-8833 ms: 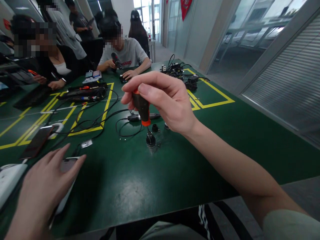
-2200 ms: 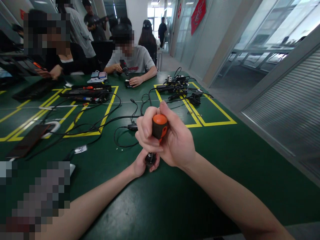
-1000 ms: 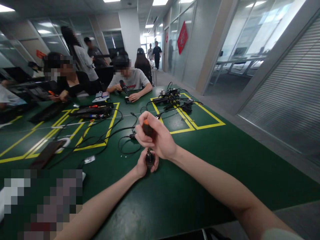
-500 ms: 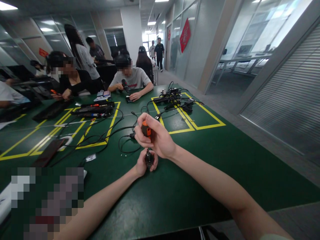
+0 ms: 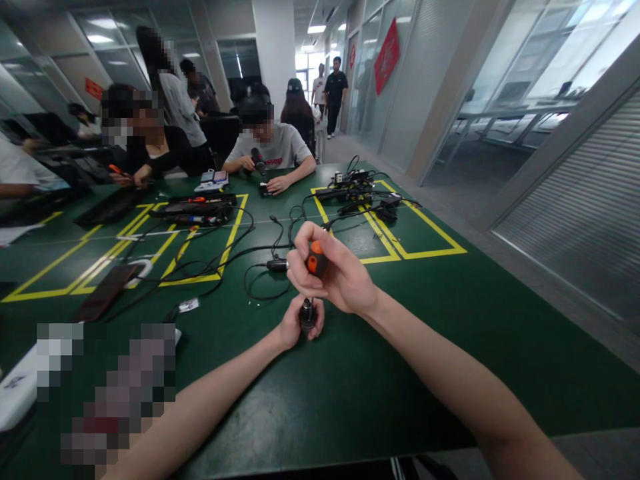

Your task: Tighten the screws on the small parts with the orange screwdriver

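Observation:
My right hand (image 5: 336,275) grips the black and orange handle of a screwdriver (image 5: 316,259), held upright with its shaft pointing down. The tip meets a small dark cylindrical part (image 5: 306,315) standing on the green table (image 5: 380,373). Fingers of my left hand (image 5: 294,325) wrap around that part at table level. Both forearms reach in from the bottom of the frame.
Black cables (image 5: 210,257) and a plug (image 5: 277,265) lie just behind my hands, inside yellow tape lines (image 5: 227,240). A dark phone (image 5: 105,293) lies at left, chargers (image 5: 357,193) at the far right. Other people sit at the far end; the table's edge is on my right.
A second ago both hands held the same grip; the view has shifted slightly and the hands sit a little further right. Much earlier my left hand rested flat at left.

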`<state>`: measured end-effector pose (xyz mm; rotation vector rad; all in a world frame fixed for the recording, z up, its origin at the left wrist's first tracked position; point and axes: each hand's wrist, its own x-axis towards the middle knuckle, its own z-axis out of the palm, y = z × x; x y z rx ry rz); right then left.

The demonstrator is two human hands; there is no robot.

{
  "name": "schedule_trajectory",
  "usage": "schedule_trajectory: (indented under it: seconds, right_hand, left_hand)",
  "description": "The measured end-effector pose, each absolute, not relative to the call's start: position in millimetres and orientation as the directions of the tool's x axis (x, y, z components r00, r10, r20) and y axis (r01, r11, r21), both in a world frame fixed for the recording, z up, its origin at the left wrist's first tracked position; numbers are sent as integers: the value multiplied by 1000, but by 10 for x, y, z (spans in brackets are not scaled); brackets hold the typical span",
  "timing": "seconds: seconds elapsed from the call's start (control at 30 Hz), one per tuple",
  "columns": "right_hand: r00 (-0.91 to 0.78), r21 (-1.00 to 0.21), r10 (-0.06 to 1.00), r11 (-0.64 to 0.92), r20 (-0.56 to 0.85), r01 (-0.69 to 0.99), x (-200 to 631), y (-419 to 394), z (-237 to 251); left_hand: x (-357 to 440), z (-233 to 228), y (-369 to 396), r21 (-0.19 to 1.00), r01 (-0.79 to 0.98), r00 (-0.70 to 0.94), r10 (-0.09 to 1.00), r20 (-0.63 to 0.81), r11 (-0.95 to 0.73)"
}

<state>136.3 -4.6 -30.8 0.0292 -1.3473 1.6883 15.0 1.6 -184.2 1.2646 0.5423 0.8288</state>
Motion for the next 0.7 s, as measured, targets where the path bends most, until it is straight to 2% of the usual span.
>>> schedule_trajectory:
  seconds: [0.23, 0.5, 0.7]
  right_hand:
    - [-579, -795, 658, 50, 482, -605, 1396, -47, -279]
    - [-566, -799, 662, 84, 491, -595, 1363, -69, -266]
    - [-580, -807, 679, 29, 449, -590, 1336, -83, -266]
  left_hand:
    - [161, -1819, -2, 966, -235, 615, 786, 64, 106]
    - [176, -1781, 4, 973, -211, 608, 792, 55, 95]
    - [175, -1792, 6, 975, -208, 605, 794, 65, 79]
